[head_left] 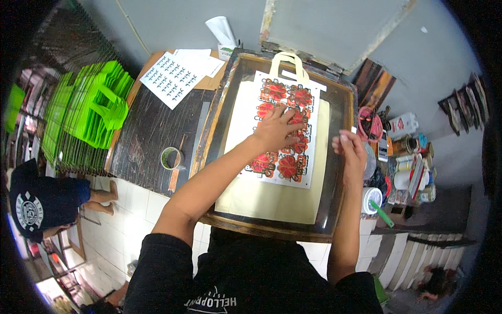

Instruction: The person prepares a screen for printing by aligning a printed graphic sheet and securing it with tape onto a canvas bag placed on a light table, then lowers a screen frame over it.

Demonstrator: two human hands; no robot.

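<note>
My left hand (280,130) lies with fingers spread on a white sheet (246,141) printed with red flower shapes and black lettering. The sheet rests on a cream tote bag (269,201), whose handle loops (289,58) stick out at the far end. Under the bag is a dark board with a wooden frame (209,133). My right hand (351,149) is raised over the board's right side, fingers curled in a pinch. A small white piece (354,130), perhaps tape, shows at its fingertips.
A tape roll (171,158) and printed sheets (172,78) lie on the dark table at left. Green bags (99,104) hang on a wire rack beyond. Jars, bottles and a white tub (372,200) with a green-handled tool crowd the right. Another person (44,201) is at far left.
</note>
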